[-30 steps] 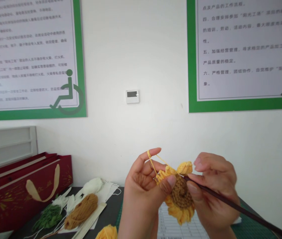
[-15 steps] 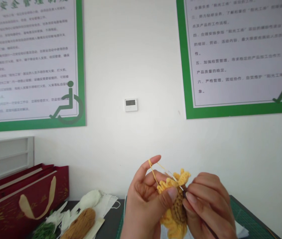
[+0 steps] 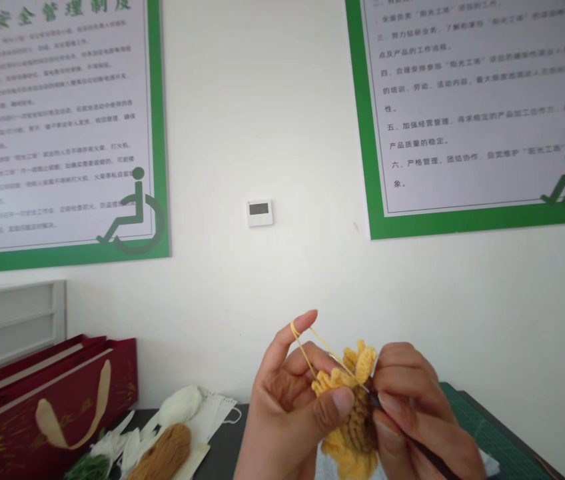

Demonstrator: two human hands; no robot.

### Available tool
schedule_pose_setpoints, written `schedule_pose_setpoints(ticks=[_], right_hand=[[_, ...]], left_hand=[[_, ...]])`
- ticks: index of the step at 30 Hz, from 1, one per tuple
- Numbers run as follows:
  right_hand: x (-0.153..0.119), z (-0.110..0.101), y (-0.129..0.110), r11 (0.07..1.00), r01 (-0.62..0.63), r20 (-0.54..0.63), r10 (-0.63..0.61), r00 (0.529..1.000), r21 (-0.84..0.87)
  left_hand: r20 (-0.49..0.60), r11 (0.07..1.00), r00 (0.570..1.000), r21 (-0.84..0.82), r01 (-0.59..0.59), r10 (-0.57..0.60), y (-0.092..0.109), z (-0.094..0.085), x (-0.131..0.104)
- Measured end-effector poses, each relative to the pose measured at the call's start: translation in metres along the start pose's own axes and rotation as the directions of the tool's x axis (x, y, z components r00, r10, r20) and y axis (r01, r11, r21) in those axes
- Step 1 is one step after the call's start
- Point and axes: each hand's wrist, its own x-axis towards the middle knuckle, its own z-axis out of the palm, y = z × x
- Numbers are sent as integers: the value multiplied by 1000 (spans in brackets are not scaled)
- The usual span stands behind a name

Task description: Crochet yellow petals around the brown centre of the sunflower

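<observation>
A crocheted flower (image 3: 360, 423) with a brown centre and yellow petals is pinched between the thumb and fingers of my left hand (image 3: 290, 393). Yellow yarn (image 3: 304, 350) loops round the raised left index finger and runs down to the petals. My right hand (image 3: 412, 400) grips a crochet hook (image 3: 420, 448) by its dark handle. The hook's metal shaft meets the flower's upper edge where yellow meets brown; its tip is partly covered by yarn and petals. Fingers of the right hand are close against the flower's right side.
On the dark table at left lie a brown yarn skein (image 3: 162, 453), white yarn (image 3: 181, 405) and green yarn (image 3: 87, 467). Dark red gift bags (image 3: 82, 407) stand beside them. A green cutting mat (image 3: 492, 433) is at right. Behind is a white wall with posters.
My right hand has turned slightly and shifted down, with the hook lying lower along the flower. The yarn from the left index finger now stretches straighter to the hook. The view has shifted slightly.
</observation>
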Motion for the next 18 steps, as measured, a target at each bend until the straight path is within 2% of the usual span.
schedule_pose_setpoints(ticks=[4,7,12,15,18], right_hand=[[3,-6,-2,999,18,50,-20,999,43],[1,-10,-4,997,8,42,-11,999,77],[-4,-6,-6,993,5,-14,-3,1000,114],[-10,1,-7,991,18,-93,-5,996,136],[-13,5,-10,989,-40,-165,63,984,141]], left_hand=[[130,985,978,43,-167,161,2,1,-1],[242,977,951,42,-208,192,2,-1,1],[415,955,863,-47,-294,287,-4,-6,7],[432,955,852,-101,-280,295,-10,-4,8],[421,951,852,-150,-271,310,-12,-2,8]])
